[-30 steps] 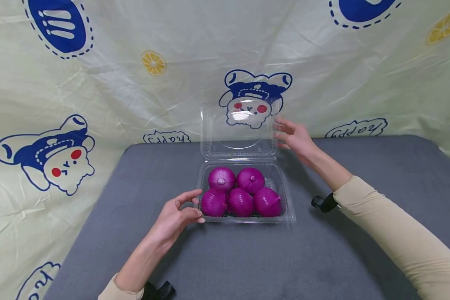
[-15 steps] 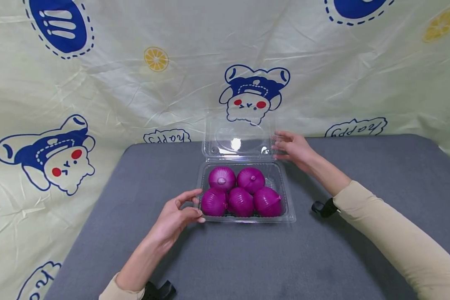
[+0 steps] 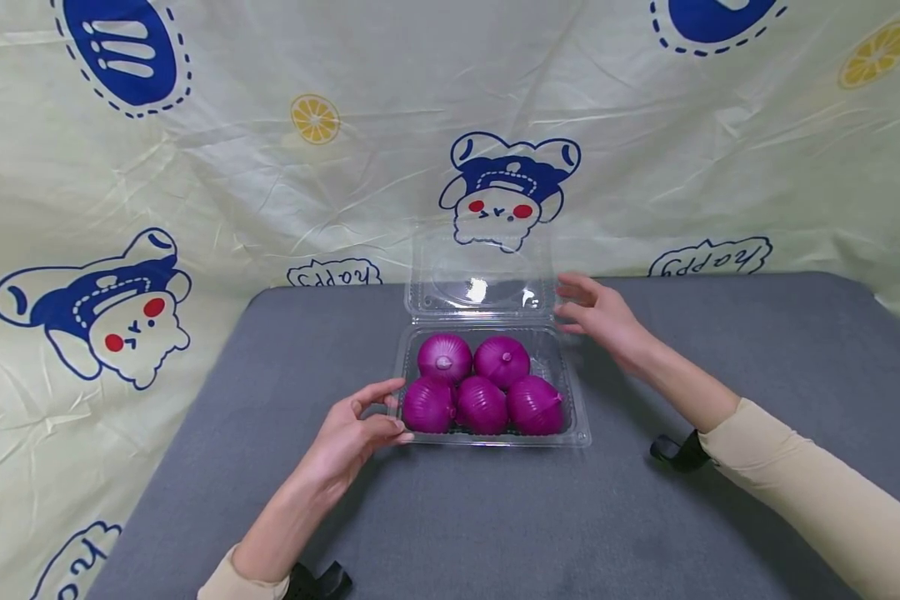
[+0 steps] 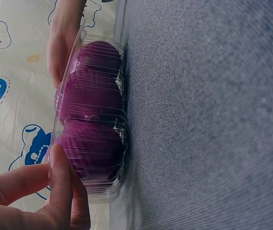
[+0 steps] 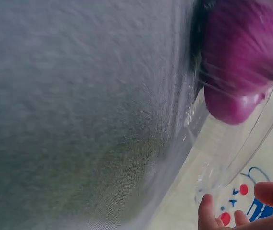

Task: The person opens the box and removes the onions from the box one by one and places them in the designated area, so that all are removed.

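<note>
Onions (image 3: 482, 405) glossy, round, in clear plastic box (image 3: 546, 358); left hand (image 3: 352, 437) pinching rim (image 3: 495, 442), right hand (image 3: 602, 315) loose-fingered.

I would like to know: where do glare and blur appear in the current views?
Head view: two bright glare spots on the clear lid; left wrist view: small glints on the clear container near its base; right wrist view: gray tabletop and larger onion look soft, slightly blurred.
</note>
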